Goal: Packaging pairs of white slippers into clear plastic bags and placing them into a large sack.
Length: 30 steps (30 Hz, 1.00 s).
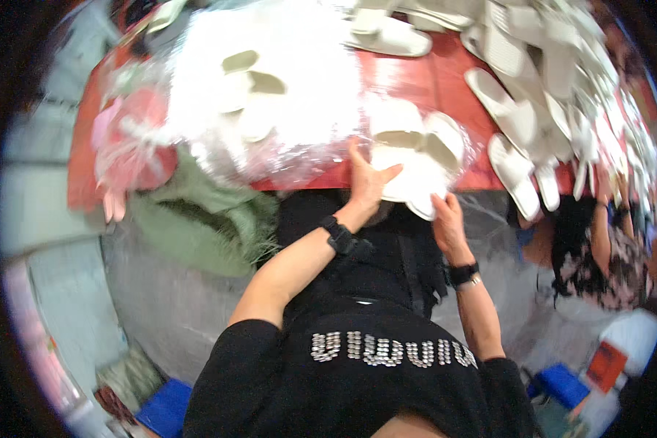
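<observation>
Red counter (445, 80) is my reference for everything. The white slippers (398, 164) lie at its near edge, right of the middle, one end poking out past the rim; I see clear film shining around them. Left hand (369, 182) is at that same near edge, on the slippers' left side: thumb and forefinger spread apart, thumb against them, other fingers hidden, so I can't tell if it's clamped. Right hand (449, 223) sits just off the near edge, fingers clamped on the overhanging end of the slippers. Black watch (339, 235) on the left wrist, dark band (463, 274) on the right.

On the counter's left half I get a big shiny plastic stack (314, 44), pale slippers (259, 106) showing on it (glare's bad, can't tell inside or on top). Pink-red bagged bundle (142, 131) at the counter's left end, green sack (190, 226) below its near left edge. Loose white slippers (515, 168) crowd the counter's right end, some jutting over the edge; another person (606, 270) is beside that end, blurred.
</observation>
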Tool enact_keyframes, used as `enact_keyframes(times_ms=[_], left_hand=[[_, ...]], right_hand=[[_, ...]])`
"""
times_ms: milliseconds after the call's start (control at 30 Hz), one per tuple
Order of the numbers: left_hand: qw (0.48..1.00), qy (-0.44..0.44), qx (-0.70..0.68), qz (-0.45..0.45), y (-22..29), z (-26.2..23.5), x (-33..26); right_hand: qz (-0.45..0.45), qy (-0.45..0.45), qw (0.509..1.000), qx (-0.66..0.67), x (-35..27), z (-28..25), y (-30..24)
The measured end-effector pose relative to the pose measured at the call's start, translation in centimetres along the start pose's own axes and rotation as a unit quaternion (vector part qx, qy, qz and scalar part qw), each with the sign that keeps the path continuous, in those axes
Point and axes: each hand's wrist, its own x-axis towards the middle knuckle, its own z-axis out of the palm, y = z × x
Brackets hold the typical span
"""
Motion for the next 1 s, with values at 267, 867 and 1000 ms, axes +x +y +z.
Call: enact_keyframes(times_ms=[267,867,1000], left_hand=[[0.853,-0.25,-0.397,-0.231,6.3,-3.6,-2.4],[0.955,0.231,-0.183,0.026,16.0,-38.2,-24.2],[0.951,0.269,-0.149,0.012,14.9,-40.4,-27.4]], right_hand=[[-0.052,-0.133,0.987,0.076,-3.6,4.4,-5.4],[-0.073,-0.646,0.67,-0.357,-6.8,28.8,6.0],[-0.354,-0.659,0.536,-0.391,-6.0,28.5,14.3]])
